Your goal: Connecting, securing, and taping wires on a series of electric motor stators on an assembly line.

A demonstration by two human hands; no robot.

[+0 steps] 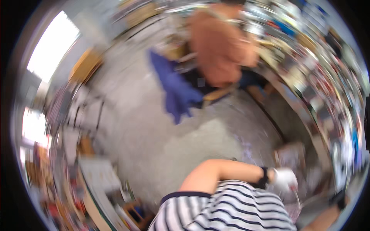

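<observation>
My left forearm reaches across my striped shirt to the right, and a black band circles its wrist. My left hand (284,180), in a white glove, looks rounded and closed. A thin pale strand curves down from it towards a pinkish, mesh-like thing (293,211), which is blurred and partly hidden by my shirt. What the fingers hold cannot be made out. Low at the right rim, my right hand (346,201) shows only in part beyond another dark wristband, near the cluttered workbench; its fingers are smeared and hidden.
Ahead, a person in an orange-brown top (217,48) sits at a long, cluttered workbench (295,94) curving along the right. Dark blue cloth (169,82) hangs behind them. A blurred box (291,156) stands under the bench. At lower left is a pale table (96,175).
</observation>
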